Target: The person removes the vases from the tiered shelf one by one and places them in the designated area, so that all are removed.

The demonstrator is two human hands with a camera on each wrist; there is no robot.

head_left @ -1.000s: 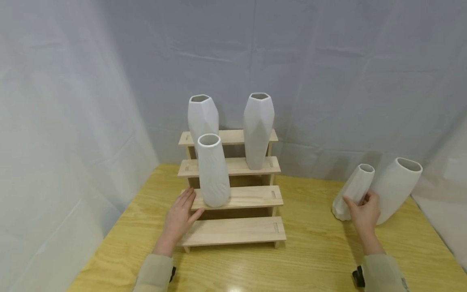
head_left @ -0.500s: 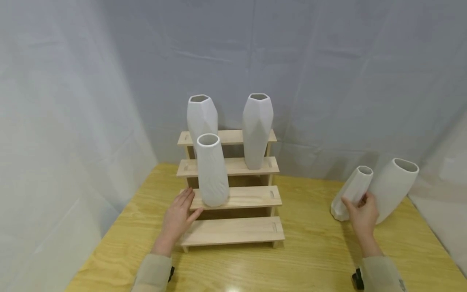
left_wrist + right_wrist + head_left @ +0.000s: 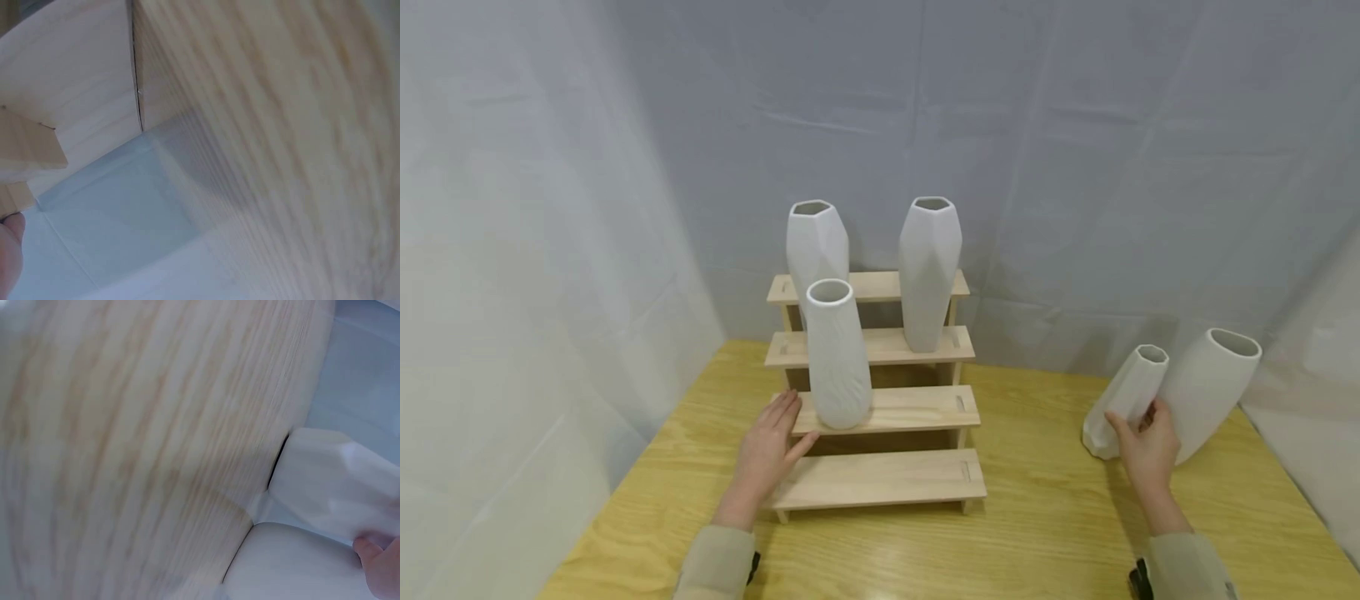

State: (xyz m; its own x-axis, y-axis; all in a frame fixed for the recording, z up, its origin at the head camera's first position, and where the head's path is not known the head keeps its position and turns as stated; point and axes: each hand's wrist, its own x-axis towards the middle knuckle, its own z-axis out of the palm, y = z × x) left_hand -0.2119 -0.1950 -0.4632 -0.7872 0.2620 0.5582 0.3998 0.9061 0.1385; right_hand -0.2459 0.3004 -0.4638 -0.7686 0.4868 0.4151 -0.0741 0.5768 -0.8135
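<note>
At the right of the table, my right hand (image 3: 1150, 450) holds a slender faceted white vase (image 3: 1123, 404), thumb on its near side and fingers between it and a larger oval-mouthed white vase (image 3: 1210, 387). The right wrist view shows the faceted vase (image 3: 331, 478) low over the table, fingertips (image 3: 367, 547) at its side. My left hand (image 3: 766, 450) rests on the left end of a stepped wooden stand (image 3: 917, 477), fingers laid along its second step, thumb spread at the front edge. A leaf-textured white vase (image 3: 838, 358) stands on that step beside the fingers.
Two tall geometric white vases, a left one (image 3: 816, 242) and a right one (image 3: 930, 267), stand higher on the stand. The textured vase hides the left one's base. Yellow wood-grain table (image 3: 1037, 517) lies between the hands. Grey-white cloth (image 3: 1075, 183) hangs behind and at both sides.
</note>
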